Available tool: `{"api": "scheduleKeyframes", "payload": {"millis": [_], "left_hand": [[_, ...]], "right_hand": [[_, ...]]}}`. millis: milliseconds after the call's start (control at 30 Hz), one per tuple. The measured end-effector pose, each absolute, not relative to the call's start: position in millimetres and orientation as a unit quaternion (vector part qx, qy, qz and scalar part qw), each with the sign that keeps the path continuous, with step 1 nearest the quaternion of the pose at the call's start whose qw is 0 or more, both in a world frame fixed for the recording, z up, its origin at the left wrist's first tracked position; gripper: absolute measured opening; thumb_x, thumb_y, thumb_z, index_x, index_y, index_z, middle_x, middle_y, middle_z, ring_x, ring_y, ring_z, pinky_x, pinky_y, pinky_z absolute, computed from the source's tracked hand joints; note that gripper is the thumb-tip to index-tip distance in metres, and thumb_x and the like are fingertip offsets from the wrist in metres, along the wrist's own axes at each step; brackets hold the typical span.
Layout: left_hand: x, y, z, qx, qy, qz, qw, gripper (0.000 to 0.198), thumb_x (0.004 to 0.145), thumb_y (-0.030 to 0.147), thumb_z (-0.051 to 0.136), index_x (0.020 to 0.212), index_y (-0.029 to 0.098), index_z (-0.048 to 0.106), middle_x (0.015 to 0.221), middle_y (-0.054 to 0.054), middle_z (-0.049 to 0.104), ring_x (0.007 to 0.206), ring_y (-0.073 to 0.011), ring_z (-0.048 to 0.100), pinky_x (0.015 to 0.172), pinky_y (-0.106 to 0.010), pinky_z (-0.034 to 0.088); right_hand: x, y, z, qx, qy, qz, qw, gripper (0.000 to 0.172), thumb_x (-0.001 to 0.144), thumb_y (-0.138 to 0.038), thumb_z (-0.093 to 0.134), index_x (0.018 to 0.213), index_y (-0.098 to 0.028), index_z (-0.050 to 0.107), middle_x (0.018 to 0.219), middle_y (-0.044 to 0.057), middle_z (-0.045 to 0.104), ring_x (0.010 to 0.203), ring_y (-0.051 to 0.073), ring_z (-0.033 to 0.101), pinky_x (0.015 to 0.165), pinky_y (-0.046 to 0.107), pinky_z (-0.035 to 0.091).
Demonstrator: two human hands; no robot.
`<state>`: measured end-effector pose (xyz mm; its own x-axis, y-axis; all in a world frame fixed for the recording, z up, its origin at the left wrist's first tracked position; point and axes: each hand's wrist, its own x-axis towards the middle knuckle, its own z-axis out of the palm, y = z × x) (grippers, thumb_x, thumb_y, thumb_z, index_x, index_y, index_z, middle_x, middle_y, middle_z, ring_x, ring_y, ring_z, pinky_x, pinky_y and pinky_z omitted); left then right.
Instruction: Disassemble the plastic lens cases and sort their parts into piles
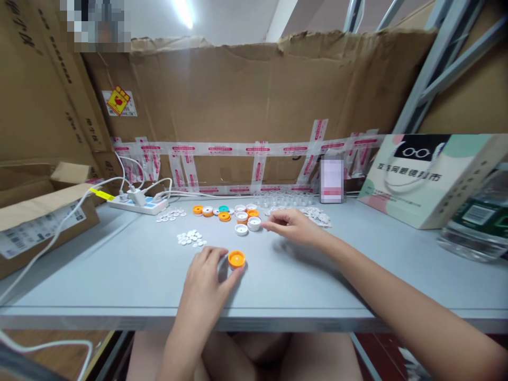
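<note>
My left hand (208, 278) has its thumb and fingers curved around a round orange cap (236, 258) with a raised rim, low over the front of the table. Farther back, my right hand (296, 226) has its thumb and fingers drawn together in a pinch. Its fingertips are right beside a white round cap (254, 223); whether they touch it, or hold something small, cannot be made out. Another white cap (241, 229) lies just left of that one. Behind them is a group of orange, white and teal caps, among them a teal cap (224, 209).
Small white discs (190, 237) lie left of my left hand. Clear round pieces (283, 199) line the back, with white pieces (317, 217) beyond my right hand. A power strip (137, 203), phone (332, 180), paper bag (420, 180) and water bottle (476, 227) stand around the grey table (119, 275).
</note>
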<state>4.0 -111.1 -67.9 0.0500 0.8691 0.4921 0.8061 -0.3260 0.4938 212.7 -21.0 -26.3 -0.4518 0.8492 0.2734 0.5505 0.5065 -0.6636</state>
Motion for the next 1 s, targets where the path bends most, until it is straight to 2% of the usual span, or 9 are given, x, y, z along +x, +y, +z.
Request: {"api": "scheduleKeyframes", "payload": {"millis": [100, 200, 300, 533, 633, 833, 1000], "left_hand": [[5, -111, -66, 0.738, 0.564, 0.368, 0.038, 0.012, 0.08, 0.028, 0.055, 0.086, 0.019, 0.059, 0.086, -0.005, 0.06, 0.083, -0.0213, 0.058, 0.074, -0.035, 0.046], [5, -111, -66, 0.744, 0.564, 0.358, 0.031, 0.016, 0.079, 0.032, 0.057, 0.087, 0.018, 0.059, 0.087, -0.005, 0.06, 0.081, -0.0216, 0.057, 0.073, -0.035, 0.046], [6, -111, -65, 0.746, 0.569, 0.346, 0.033, 0.021, 0.078, 0.035, 0.058, 0.091, 0.019, 0.059, 0.09, -0.005, 0.061, 0.085, -0.0221, 0.057, 0.074, -0.035, 0.046], [7, -111, -61, 0.746, 0.59, 0.301, 0.072, 0.02, 0.08, 0.036, 0.055, 0.089, 0.019, 0.059, 0.092, -0.005, 0.06, 0.09, -0.023, 0.055, 0.078, -0.037, 0.043], [8, -111, -60, 0.744, 0.594, 0.299, 0.072, 0.018, 0.079, 0.034, 0.055, 0.087, 0.018, 0.059, 0.09, -0.004, 0.06, 0.088, -0.0226, 0.055, 0.077, -0.037, 0.042], [8, -114, -59, 0.736, 0.601, 0.301, 0.08, 0.014, 0.077, 0.03, 0.055, 0.085, 0.019, 0.058, 0.092, -0.004, 0.06, 0.089, -0.022, 0.054, 0.081, -0.038, 0.04], [9, -118, -58, 0.736, 0.604, 0.294, 0.083, 0.012, 0.078, 0.027, 0.054, 0.087, 0.019, 0.058, 0.092, -0.003, 0.059, 0.091, -0.0219, 0.054, 0.08, -0.037, 0.039]], "right_hand": [[199, -31, -29, -0.366, -0.833, 0.307, 0.279, 0.032, 0.073, -0.048, 0.06, 0.079, -0.016, 0.058, 0.062, -0.003, 0.047, 0.057, 0.01, 0.042, 0.054, 0.022, 0.033], [184, -38, -35, -0.308, -0.859, 0.331, 0.24, 0.039, 0.067, -0.043, 0.068, 0.093, -0.016, 0.058, 0.07, -0.002, 0.05, 0.064, 0.011, 0.046, 0.058, 0.022, 0.036], [175, -43, -40, -0.284, -0.862, 0.364, 0.209, 0.036, 0.067, -0.038, 0.069, 0.094, -0.017, 0.058, 0.068, -0.003, 0.049, 0.063, 0.01, 0.046, 0.057, 0.021, 0.037], [172, -43, -45, -0.303, -0.827, 0.426, 0.207, 0.03, 0.067, -0.034, 0.068, 0.089, -0.015, 0.061, 0.064, -0.003, 0.049, 0.061, 0.009, 0.046, 0.056, 0.022, 0.037], [172, -41, -45, -0.314, -0.807, 0.441, 0.236, 0.03, 0.064, -0.035, 0.07, 0.084, -0.015, 0.062, 0.061, -0.004, 0.05, 0.057, 0.009, 0.045, 0.054, 0.022, 0.036], [180, -31, -40, -0.346, -0.727, 0.448, 0.388, 0.036, 0.064, -0.04, 0.069, 0.089, -0.016, 0.059, 0.068, -0.002, 0.054, 0.059, 0.009, 0.049, 0.058, 0.024, 0.04], [180, -24, -41, -0.36, -0.76, 0.388, 0.379, 0.032, 0.067, -0.035, 0.067, 0.092, -0.016, 0.059, 0.088, 0.005, 0.063, 0.076, 0.014, 0.058, 0.076, 0.032, 0.047]]}}
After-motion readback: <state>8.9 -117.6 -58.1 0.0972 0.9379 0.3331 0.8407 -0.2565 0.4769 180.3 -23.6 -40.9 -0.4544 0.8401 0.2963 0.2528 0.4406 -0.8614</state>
